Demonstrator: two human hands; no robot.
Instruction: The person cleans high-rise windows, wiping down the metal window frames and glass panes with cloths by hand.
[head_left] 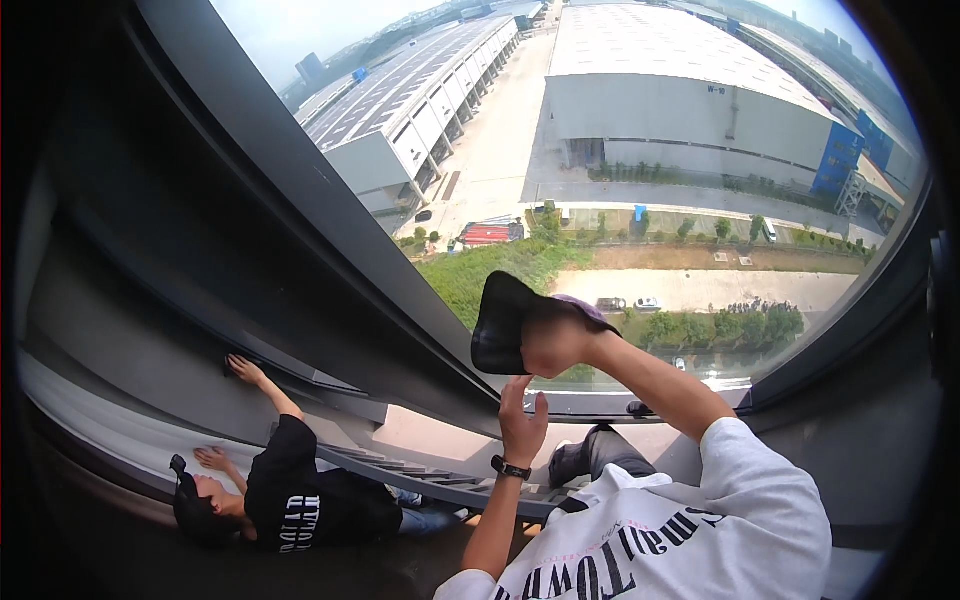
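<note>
My right hand [556, 344] is stretched out in front of the window glass [690, 295], its fingers blurred. It holds a black, cloth-like thing [500, 325] with a purple edge, which spreads to the left of the hand. Whether the cloth touches the glass I cannot tell. Lower down, my left hand [523, 425] is raised beside the dark window frame [440, 350], with thumb and fingers apart. Its fingertips are close below the cloth, and nothing shows in it. A black band is around that wrist.
At the left, another person [330, 510] in a black shirt and cap reaches one hand [245, 368] to a grey panel [150, 300]. A dark railing [450, 475] runs behind my left forearm. Outside, far below, are large warehouses [690, 125], trees and parked cars.
</note>
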